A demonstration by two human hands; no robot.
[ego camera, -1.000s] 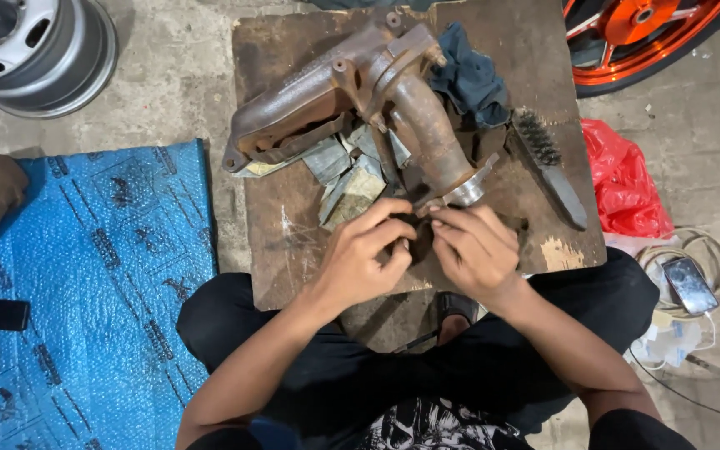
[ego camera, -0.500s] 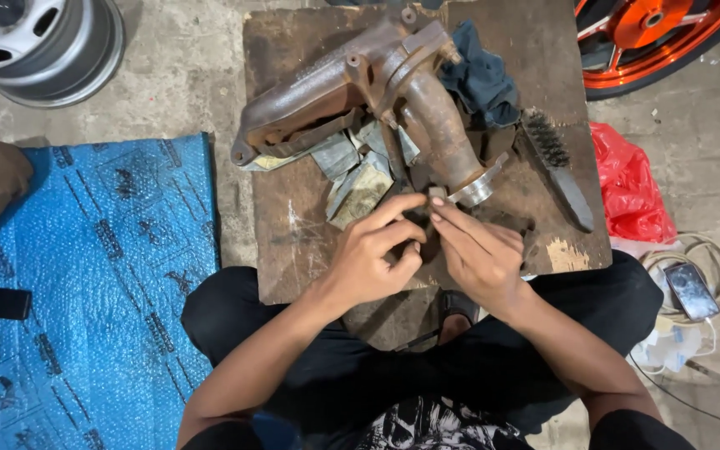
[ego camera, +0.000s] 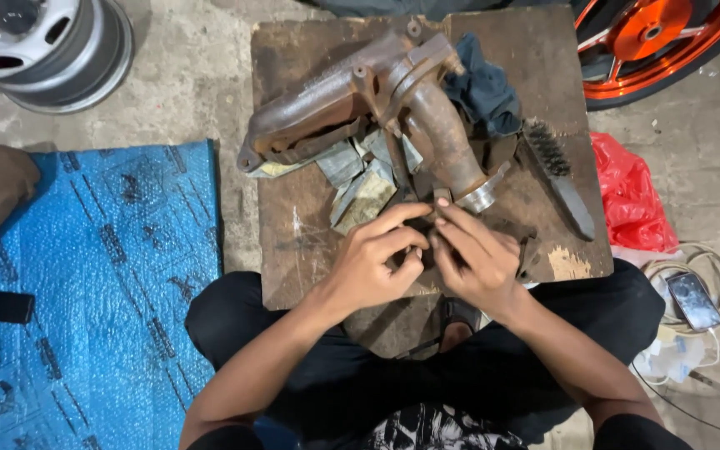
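Both hands meet near middle of brown wooden board (ego camera: 293, 242): left hand (ego camera: 372, 262) and right hand (ego camera: 477, 254), fingers curled, pinching small dark piece (ego camera: 427, 229) between them; rusty cast-metal manifold pipe (ego camera: 427, 125) just beyond, long axis running far-left to near-right

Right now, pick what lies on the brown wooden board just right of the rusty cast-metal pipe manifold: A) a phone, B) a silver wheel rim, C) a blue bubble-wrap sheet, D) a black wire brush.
D: the black wire brush lies on the wooden board, right of the rusty manifold, near the red bag.
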